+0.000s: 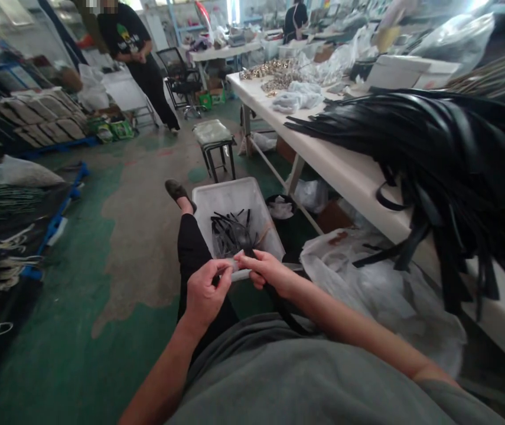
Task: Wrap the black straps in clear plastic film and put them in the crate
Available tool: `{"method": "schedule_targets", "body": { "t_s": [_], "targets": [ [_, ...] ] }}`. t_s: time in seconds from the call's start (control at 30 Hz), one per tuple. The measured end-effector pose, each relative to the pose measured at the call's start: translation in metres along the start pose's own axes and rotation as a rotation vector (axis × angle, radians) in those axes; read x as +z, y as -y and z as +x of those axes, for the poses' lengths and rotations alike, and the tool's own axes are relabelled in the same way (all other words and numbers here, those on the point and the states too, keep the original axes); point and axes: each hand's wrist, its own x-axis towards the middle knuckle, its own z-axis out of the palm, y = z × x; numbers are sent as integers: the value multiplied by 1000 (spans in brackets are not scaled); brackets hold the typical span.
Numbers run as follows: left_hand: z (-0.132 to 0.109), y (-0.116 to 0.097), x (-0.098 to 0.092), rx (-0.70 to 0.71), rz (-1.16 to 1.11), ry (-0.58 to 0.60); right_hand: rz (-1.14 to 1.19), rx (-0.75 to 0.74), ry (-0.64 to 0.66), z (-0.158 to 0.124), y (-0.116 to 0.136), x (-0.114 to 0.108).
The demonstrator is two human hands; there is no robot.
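Observation:
My left hand (205,292) is closed in a pinch at the near edge of a pale plastic bin (207,198). What it pinches is too small and blurred to name; a whitish bit shows between the two hands. My right hand (267,271), just beside it, is closed around a black strap (284,307). The strap runs back under my right wrist towards my lap. In the bin, below and beyond my hands, lie several short black strips (225,230).
To the right, a long white table (336,156) bears a heap of black straps (456,136) hanging over its edge. Below it sits a clear plastic bag (380,289). A stool (214,134) stands beyond the bin. A person (134,53) stands at the back left, near loaded pallets (64,203).

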Motion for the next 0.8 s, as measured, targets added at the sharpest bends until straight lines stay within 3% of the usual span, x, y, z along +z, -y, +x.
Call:
{"method": "schedule_targets", "body": {
  "t_s": [0.07,0.17,0.33,0.53,0.7,0.8],
  "targets": [
    [-3,2,5,20,-44,40,-26,36,-28,5,-5,-1],
    [-2,4,12,-107,-274,42,34,133,-30,-2,-16,-6],
    [-1,7,33,-271,-429,42,321,250,-101,-17,-34,-6],
    [-10,17,52,-184,-450,44,385,54,-331,-4,-27,-12],
    [-14,31,56,-403,-470,182,45,-175,-415,8,-19,-26],
    [-10,33,54,-423,-430,321,-181,-250,-379,10,-19,-29]
  ]
}}
